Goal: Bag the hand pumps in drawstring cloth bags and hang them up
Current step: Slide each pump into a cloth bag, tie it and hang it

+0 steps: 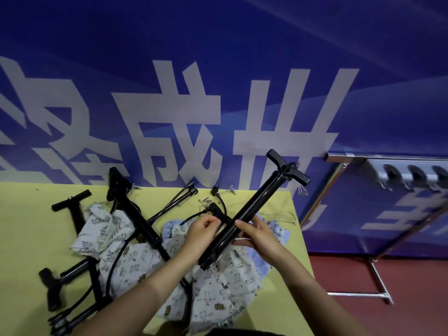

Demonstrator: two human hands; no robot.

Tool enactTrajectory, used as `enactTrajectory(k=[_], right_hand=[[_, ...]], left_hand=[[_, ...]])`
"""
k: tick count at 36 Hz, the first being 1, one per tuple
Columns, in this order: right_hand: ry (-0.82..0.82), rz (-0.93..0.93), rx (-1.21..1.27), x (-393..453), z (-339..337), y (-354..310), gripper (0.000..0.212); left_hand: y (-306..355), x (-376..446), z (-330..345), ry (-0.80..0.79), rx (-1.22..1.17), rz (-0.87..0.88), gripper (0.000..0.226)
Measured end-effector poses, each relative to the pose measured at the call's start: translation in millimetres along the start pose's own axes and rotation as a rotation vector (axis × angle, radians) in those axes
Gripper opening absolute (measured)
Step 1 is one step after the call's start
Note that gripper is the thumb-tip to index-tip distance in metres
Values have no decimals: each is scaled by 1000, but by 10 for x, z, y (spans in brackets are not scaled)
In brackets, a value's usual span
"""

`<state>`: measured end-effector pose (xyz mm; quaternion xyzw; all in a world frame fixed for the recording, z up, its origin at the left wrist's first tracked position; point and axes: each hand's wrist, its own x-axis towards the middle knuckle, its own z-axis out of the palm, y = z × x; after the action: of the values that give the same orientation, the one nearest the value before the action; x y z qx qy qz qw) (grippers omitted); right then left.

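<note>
While both your left hand (202, 230) and right hand (254, 232) clasp the raised hand pump (252, 209), its loose hose (219, 212) may snag the patterned cloth bags (218, 287) beneath.

Rack (397, 175) cut by right edge; pump foot (206, 264) behind forearm.

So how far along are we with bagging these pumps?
Early, it seems. Done: nothing visibly; no bag shows on the rack. In hand: both the left hand and right hand hold one pump above the cloth bags. Left: several pumps lie unbagged on the table.
</note>
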<state>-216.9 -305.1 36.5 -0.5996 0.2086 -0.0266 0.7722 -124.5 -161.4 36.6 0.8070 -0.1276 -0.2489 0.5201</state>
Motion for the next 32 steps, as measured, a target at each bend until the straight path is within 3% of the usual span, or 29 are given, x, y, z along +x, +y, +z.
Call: enactTrajectory(k=[5,9,10,13,15,21,23,28,32], right_hand=[[109,-46,-18,160,-84,6,23],[214,-44,-55,311,-112,80,27],[234,-40,-66,352,-123,116,29],[277,-37,-102,477,-151,208,35],[307,-35,-115,547,-153,243,37],[308,-31,-145,696,-130,265,33],[287,-33,-153,709,-127,260,27],[211,-57,-150,660,-102,223,28],[191,-84,-118,622,-60,179,29]], left_hand=[[-192,315,-314,101,139,-88,15],[-506,536,-490,43,351,-367,30],[-554,559,-486,0,323,-446,24],[-711,595,-464,-143,105,-685,61],[-839,645,-434,-191,105,-734,71],[-751,711,-363,-204,321,-604,26],[-675,726,-339,-182,390,-538,22],[-565,681,-379,-56,149,-346,34],[-403,613,-352,-98,-152,-368,35]])
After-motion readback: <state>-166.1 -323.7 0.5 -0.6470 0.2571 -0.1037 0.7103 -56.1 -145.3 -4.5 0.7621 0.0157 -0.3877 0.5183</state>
